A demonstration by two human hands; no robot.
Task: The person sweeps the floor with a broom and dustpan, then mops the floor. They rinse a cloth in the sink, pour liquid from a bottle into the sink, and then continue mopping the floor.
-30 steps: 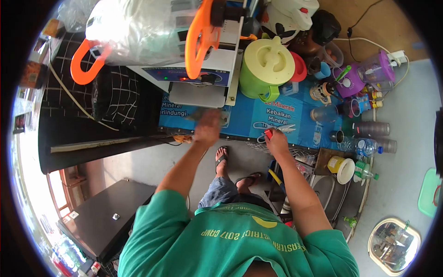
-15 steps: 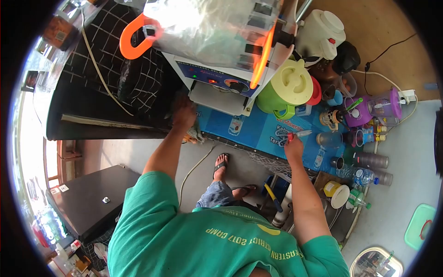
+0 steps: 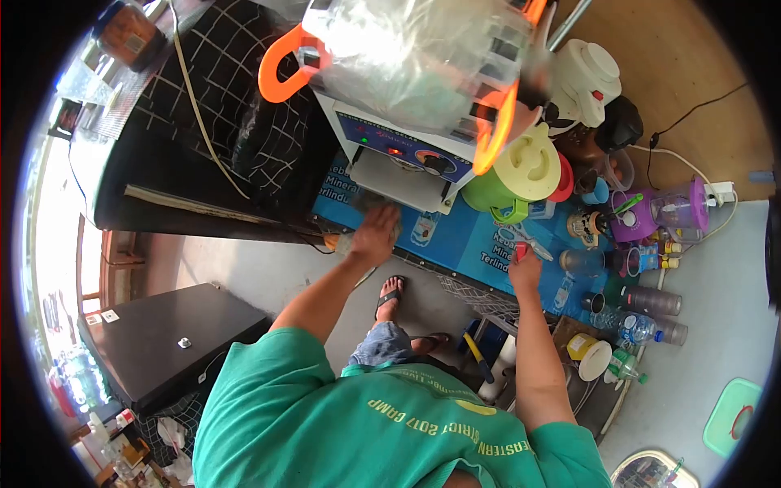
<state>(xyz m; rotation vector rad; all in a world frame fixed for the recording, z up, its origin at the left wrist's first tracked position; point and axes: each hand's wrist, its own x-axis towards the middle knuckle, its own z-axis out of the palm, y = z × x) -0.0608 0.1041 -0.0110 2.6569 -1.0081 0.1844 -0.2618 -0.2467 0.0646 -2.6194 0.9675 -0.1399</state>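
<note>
My left hand (image 3: 376, 233) presses on the blue printed counter cover (image 3: 468, 244) in front of the sealing machine (image 3: 407, 167). Under its blurred fingers is a greyish-brown cloth (image 3: 345, 243), partly hidden by the hand. My right hand (image 3: 525, 267) is closed round the red handle of what looks like a pair of scissors (image 3: 535, 244), whose silvery blades point away over the cover. Clear plastic bags (image 3: 415, 65) with orange handles lie on top of the machine.
A green-and-yellow pitcher (image 3: 525, 171) stands right of the machine, near a white electric pot (image 3: 584, 77). Cups, a purple blender (image 3: 679, 203) and bottles (image 3: 639, 328) crowd the right end. A black cabinet (image 3: 171, 183) borders the left, with a cable (image 3: 191, 89) over it.
My left hand has moved right along the counter's front with the cloth, baring more of the printed cover. My right hand has shifted slightly, and the scissors have turned. The camera view has tilted.
</note>
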